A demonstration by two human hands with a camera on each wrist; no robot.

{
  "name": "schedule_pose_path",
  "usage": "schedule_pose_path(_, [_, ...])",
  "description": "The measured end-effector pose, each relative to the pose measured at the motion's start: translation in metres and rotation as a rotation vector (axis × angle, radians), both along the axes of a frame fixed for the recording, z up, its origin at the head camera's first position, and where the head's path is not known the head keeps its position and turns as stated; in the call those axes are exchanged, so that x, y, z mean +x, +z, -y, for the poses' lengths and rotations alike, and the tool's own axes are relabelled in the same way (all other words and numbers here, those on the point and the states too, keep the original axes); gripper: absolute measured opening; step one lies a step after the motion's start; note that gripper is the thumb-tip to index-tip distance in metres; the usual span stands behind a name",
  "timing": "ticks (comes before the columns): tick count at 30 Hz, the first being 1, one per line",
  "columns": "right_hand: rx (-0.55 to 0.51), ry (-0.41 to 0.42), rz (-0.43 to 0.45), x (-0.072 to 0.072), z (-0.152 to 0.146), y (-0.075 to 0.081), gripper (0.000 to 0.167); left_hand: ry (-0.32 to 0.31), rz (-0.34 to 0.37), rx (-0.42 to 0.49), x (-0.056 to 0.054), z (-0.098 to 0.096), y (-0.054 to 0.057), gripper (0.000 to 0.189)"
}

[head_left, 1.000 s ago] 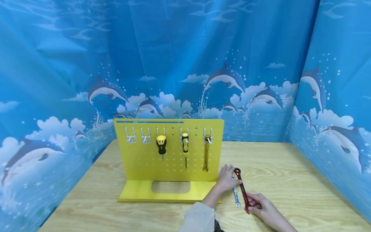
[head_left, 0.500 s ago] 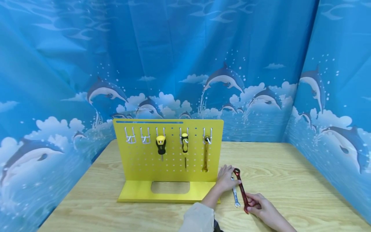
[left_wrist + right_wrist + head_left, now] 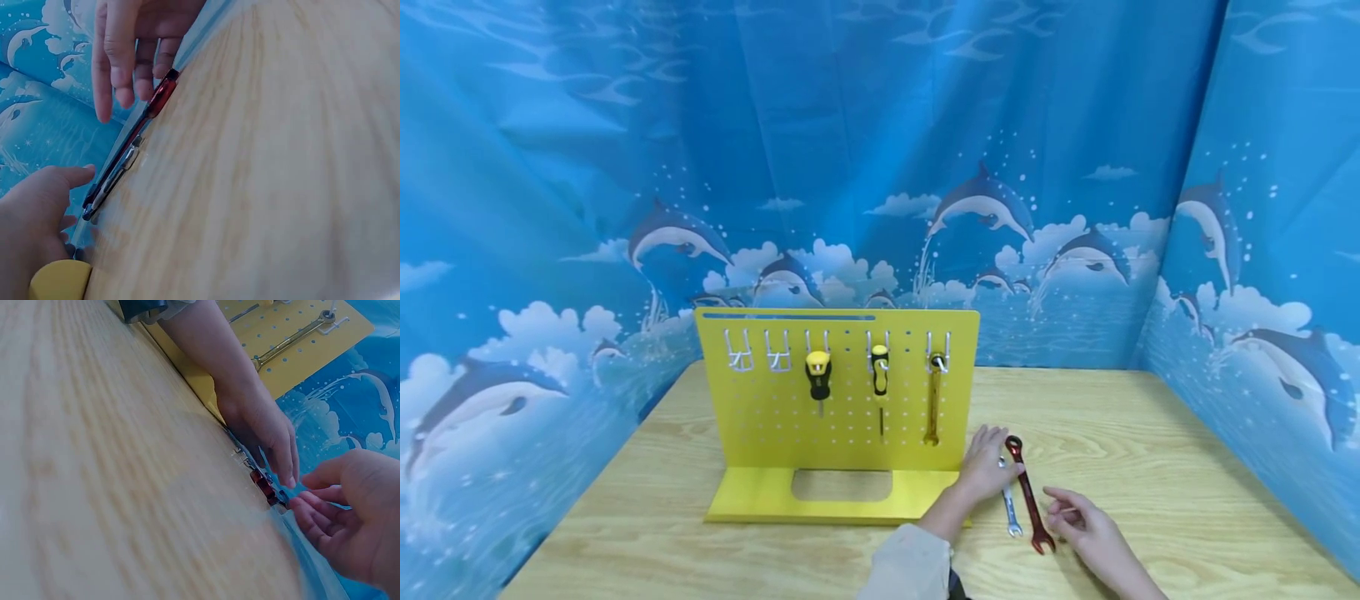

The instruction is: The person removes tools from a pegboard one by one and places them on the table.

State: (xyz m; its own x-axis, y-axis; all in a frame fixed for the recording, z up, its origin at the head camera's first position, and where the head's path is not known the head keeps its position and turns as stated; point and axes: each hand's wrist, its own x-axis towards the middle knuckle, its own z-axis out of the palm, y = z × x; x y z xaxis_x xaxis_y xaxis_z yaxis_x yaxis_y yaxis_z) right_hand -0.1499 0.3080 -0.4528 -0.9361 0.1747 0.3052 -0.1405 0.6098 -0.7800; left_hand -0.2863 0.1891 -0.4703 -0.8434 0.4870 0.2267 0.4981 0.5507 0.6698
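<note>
A red combination wrench [image 3: 1030, 500] lies on the table right of the pegboard, its open end toward the front. Beside it on the left is a smaller silver wrench [image 3: 1009, 504]. My left hand [image 3: 987, 468] is at the upper ends of both wrenches, fingers extended and thumb reaching to the red one; it covers part of the silver one. My right hand [image 3: 1090, 531] is just right of the red wrench's lower end, fingers loosely bent. In the right wrist view, nothing shows between the fingers of this right hand [image 3: 350, 515].
A yellow pegboard [image 3: 850, 450] stands left of the hands. From its hooks hang a stubby screwdriver [image 3: 817, 375], a longer screwdriver [image 3: 879, 375] and a gold wrench [image 3: 933, 404]. Two hooks at its left [image 3: 740, 354] carry nothing. A dolphin-print curtain [image 3: 880, 167] surrounds the table.
My right hand has let go of the red wrench's lower end and drawn slightly right, baring its open jaw. My left hand and the silver wrench stay where they were.
</note>
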Motion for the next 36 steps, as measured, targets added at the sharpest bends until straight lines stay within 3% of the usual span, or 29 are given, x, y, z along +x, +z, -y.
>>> schedule_pose_path(4, [-0.029,-0.044,-0.074,0.0,-0.002,0.003,0.026,-0.048,-0.026,0.119,0.002,0.002,0.007,0.05])
schedule_pose_path(9, [-0.105,-0.048,-0.122,0.003,-0.002,0.011,0.022,-0.146,-0.035,0.2,0.008,0.013,0.026,0.037])
schedule_pose_path(13, [-0.153,-0.027,-0.173,0.007,0.002,0.024,0.021,-0.236,-0.042,0.248,0.015,0.028,0.043,0.031])
schedule_pose_path(18, [-0.178,0.023,-0.177,0.008,0.009,0.046,0.023,-0.319,-0.117,0.307,0.02,0.055,0.06,0.027])
schedule_pose_path(26, [-0.184,0.127,-0.218,-0.001,0.033,0.076,0.024,-0.355,-0.199,0.34,0.031,0.107,0.091,0.028])
schedule_pose_path(33, [-0.236,0.267,-0.227,-0.013,0.068,0.099,0.021,-0.365,-0.271,0.449,0.041,0.155,0.116,0.026])
schedule_pose_path(36, [-0.234,0.329,-0.243,-0.019,0.084,0.105,0.021,-0.342,-0.349,0.491,0.044,0.175,0.124,0.024])
